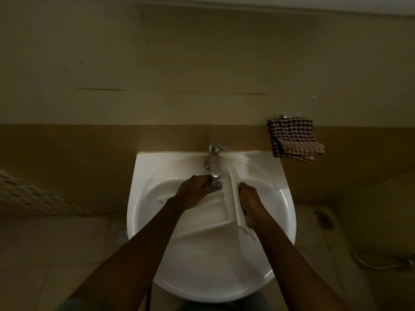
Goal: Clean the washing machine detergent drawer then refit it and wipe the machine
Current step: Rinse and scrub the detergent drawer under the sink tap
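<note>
The right hand [247, 199] grips the drawer [202, 218] front; left hand [193, 191] inside it, grasp unclear.

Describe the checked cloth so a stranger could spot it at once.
Find the white sink on the brown wall, chrome tap at its back. Just beyond the sink's far right corner, the checked cloth hangs folded from a wall fitting. It is the only patterned fabric, dark and tan checks, unlike the plain white detergent drawer in the basin.
</note>
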